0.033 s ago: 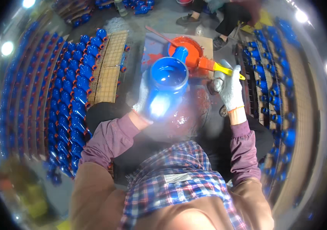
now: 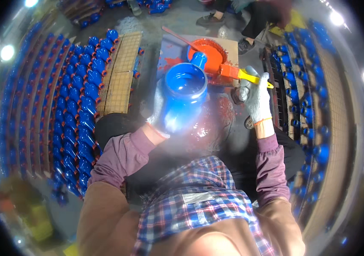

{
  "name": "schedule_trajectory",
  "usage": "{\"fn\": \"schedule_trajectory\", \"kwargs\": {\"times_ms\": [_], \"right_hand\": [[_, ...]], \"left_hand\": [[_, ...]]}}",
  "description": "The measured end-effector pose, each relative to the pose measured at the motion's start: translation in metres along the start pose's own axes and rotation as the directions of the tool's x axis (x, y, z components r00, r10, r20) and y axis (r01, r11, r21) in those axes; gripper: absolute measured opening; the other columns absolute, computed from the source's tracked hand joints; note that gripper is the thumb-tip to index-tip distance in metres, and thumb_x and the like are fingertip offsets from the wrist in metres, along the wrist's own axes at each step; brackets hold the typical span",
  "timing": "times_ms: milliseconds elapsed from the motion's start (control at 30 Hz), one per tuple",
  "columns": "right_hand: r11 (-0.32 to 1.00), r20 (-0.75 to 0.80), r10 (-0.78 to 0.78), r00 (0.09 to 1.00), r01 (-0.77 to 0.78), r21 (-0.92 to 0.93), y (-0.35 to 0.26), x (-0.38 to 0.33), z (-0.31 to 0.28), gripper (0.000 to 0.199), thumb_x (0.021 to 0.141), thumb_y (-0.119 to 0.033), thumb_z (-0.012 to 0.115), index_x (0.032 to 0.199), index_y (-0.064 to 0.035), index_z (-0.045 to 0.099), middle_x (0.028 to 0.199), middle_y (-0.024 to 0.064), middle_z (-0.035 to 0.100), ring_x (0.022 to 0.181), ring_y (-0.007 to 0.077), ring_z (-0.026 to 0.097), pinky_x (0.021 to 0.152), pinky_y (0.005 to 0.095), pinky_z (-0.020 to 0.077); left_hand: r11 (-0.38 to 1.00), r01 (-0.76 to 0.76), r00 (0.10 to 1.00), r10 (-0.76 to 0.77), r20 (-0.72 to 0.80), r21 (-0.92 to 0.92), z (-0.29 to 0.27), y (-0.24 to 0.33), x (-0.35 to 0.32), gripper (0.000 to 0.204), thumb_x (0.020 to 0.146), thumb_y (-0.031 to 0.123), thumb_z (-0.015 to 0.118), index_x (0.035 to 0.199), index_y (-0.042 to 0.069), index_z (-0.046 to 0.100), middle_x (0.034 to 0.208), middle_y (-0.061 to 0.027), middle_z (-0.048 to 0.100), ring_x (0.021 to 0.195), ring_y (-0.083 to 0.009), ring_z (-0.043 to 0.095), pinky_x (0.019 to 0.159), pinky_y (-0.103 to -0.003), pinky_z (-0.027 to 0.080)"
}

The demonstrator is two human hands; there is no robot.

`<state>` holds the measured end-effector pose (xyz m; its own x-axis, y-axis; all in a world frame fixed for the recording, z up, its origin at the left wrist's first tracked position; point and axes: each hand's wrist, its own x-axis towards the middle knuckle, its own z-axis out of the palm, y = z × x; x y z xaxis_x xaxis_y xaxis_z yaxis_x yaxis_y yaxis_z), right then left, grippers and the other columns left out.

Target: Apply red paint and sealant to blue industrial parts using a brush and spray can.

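Observation:
My left hand [image 2: 157, 107], in a white knitted glove, is closed around the left side of a glossy blue hollow casting [image 2: 185, 100]. The casting's wide round mouth faces up, and a narrower spout stands out at its far side, over a round pan of red-orange paint [image 2: 221, 50]. Most of my left fingers are hidden by the casting. My gloved right hand [image 2: 258, 97] grips a paintbrush [image 2: 246, 77] by its yellow handle. The brush head is coated red-orange and points left, by the pan's right edge; I cannot tell whether they touch. A stick [image 2: 176, 36] leans out of the pan.
The pan stands on a paint-spotted board [image 2: 171, 50]. Rows of blue castings with red ends [image 2: 77, 81] line the left, next to wooden planks [image 2: 120, 77]. More blue castings [image 2: 305, 111] fill racks at right. Another person's legs and shoes [image 2: 246, 45] are at the far right.
The casting has shifted slightly to the left with my left hand. The brush in my right hand has barely moved.

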<state>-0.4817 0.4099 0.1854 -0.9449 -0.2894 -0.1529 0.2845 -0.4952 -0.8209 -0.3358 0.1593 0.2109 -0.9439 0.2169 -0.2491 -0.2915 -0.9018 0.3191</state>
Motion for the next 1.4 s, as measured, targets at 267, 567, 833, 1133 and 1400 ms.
{"fn": "schedule_trajectory", "kwargs": {"times_ms": [267, 567, 833, 1133, 1400], "right_hand": [[0.892, -0.083, -0.195, 0.977, 0.142, -0.429, 0.022, 0.021, 0.004, 0.026, 0.103, -0.029, 0.063, 0.115, -0.0066, 0.068, 0.079, -0.0022, 0.061, 0.057, 0.0035, 0.048, 0.051, 0.0197, 0.0350], [0.061, 0.495, -0.549, 0.674, 0.622, -0.780, 0.035, -0.060, 0.022, 0.021, 0.093, -0.007, 0.068, 0.113, -0.0091, 0.072, 0.096, 0.0088, 0.069, 0.072, 0.0235, 0.065, 0.062, 0.0329, 0.0488], [-0.236, 0.773, -0.276, 0.571, 0.740, -0.630, 0.075, -0.130, 0.027, 0.046, 0.079, -0.013, 0.070, 0.124, -0.0254, 0.068, 0.087, 0.0042, 0.059, 0.070, 0.0225, 0.060, 0.059, 0.0368, 0.0465], [-0.155, 0.638, -0.410, 0.652, 0.639, -0.753, 0.014, -0.161, 0.012, 0.032, 0.088, -0.009, 0.073, 0.120, -0.0131, 0.070, 0.102, 0.0087, 0.070, 0.086, 0.0252, 0.069, 0.076, 0.0352, 0.0555], [0.051, -0.058, -0.684, 0.727, -0.031, -0.998, -0.025, -0.247, -0.183, 0.026, 0.099, -0.014, 0.065, 0.121, -0.0014, 0.067, 0.104, 0.0124, 0.073, 0.092, 0.0177, 0.069, 0.085, 0.0316, 0.0545]], "left_hand": [[0.935, -0.027, 0.981, -0.042, -0.188, -0.352, -0.032, -0.005, -0.007, 0.090, 0.088, 0.079, 0.050, 0.143, 0.007, 0.052, 0.127, -0.0206, 0.065, 0.093, -0.0405, 0.068, 0.065, -0.045, 0.060], [0.988, -0.141, 0.986, 0.134, 0.097, 0.069, -0.057, -0.018, -0.008, 0.049, 0.101, 0.034, 0.059, 0.138, 0.002, 0.054, 0.131, -0.0194, 0.062, 0.117, -0.0368, 0.062, 0.100, -0.057, 0.055], [0.991, 0.039, 0.980, -0.013, 0.199, -0.126, -0.053, -0.038, -0.001, 0.075, 0.097, 0.063, 0.048, 0.143, 0.004, 0.052, 0.137, -0.0277, 0.058, 0.131, -0.0554, 0.050, 0.110, -0.063, 0.043], [0.967, 0.118, 0.959, -0.052, 0.279, -0.224, -0.062, -0.047, 0.003, 0.084, 0.093, 0.074, 0.039, 0.135, 0.003, 0.056, 0.128, -0.0235, 0.065, 0.107, -0.0435, 0.067, 0.093, -0.056, 0.055], [0.997, 0.067, 0.993, -0.063, 0.104, -0.032, -0.083, -0.046, -0.011, 0.069, 0.093, 0.063, 0.055, 0.135, 0.008, 0.055, 0.120, -0.0175, 0.065, 0.100, -0.0359, 0.062, 0.104, -0.059, 0.046]]}}
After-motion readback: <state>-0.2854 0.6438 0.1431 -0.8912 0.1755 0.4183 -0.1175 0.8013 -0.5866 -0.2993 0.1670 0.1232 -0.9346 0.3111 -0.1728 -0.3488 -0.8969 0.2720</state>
